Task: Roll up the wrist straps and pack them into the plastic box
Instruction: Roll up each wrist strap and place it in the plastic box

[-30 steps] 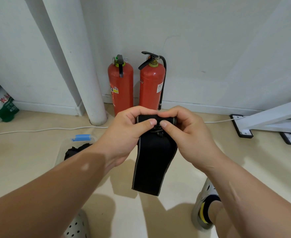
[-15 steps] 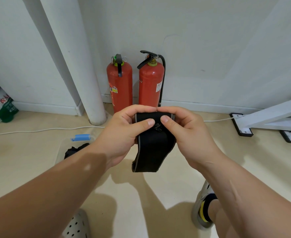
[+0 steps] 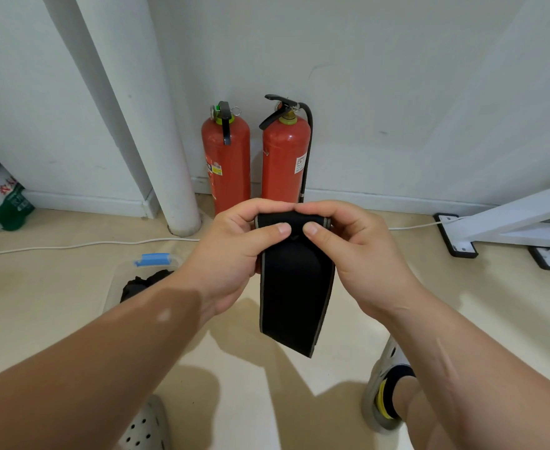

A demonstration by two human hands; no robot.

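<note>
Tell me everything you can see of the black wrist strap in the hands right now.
The wrist strap is a wide black band of soft-looking fabric with pale grey edging along both long sides. Its top end is rolled into a short roll, gripped by the left hand and right hand, thumbs pressing its front. The rest hangs free above the floor.

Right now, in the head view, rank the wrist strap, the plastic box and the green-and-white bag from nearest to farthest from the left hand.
1. The wrist strap: pinched in the left hand.
2. The plastic box: on the floor, lower left of the hand.
3. The green-and-white bag: far left, by the wall.
</note>
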